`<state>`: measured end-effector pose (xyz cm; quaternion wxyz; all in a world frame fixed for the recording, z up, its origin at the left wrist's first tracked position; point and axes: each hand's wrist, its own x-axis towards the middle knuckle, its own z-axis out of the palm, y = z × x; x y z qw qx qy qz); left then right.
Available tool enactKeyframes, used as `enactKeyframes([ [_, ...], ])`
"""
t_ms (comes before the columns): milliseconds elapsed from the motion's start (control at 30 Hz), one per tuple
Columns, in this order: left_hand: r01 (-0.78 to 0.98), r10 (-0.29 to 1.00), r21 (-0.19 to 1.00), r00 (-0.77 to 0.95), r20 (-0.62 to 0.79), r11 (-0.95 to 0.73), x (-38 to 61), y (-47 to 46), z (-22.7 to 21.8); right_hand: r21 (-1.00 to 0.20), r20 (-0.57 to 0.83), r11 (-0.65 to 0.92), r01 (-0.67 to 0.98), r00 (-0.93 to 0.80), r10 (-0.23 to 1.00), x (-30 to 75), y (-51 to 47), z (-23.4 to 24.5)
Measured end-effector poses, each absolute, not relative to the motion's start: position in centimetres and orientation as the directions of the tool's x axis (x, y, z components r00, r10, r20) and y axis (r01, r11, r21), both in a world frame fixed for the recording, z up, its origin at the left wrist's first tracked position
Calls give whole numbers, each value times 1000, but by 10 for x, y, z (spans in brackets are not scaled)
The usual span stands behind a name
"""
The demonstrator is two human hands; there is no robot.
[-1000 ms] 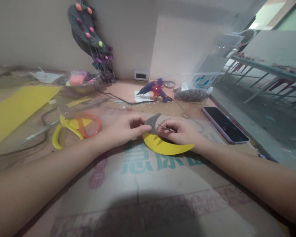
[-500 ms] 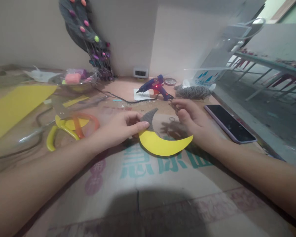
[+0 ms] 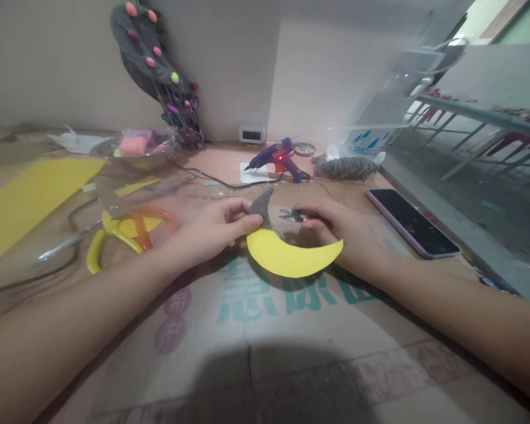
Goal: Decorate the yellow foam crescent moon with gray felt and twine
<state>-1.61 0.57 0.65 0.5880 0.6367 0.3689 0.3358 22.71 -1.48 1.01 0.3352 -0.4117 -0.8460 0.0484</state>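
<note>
Yellow crescent [image 3: 291, 256] in left hand [image 3: 223, 228], snips [image 3: 292, 216] apart from edge

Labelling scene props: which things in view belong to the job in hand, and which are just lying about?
In the job:
yellow crescent, its grey end pinched by the left hand
small snips in the right hand
probably the grey yarn (similar colour)
possibly the glue gun (red light on)

Likely just lying about:
phone
small display unit

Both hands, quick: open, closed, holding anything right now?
Left hand: closed, holding the flat yellow crescent near its grey-covered end.
Right hand: closed around a small silvery metal cutting tool, tips apart.
</note>
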Motion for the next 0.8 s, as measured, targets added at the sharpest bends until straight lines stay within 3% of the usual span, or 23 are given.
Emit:
enactKeyframes([
  [133,29,859,1000,512,-18,3,-19,8,4,-447,538,635,631,-378,754,228,-12,5],
  [467,207,886,977,461,-47,-56,-21,8,4,-178,548,747,641,-566,616,225,-20,16],
  [800,161,866,987,496,-59,-25,-20,8,6,-97,544,754,649,-600,586,223,-18,13],
])
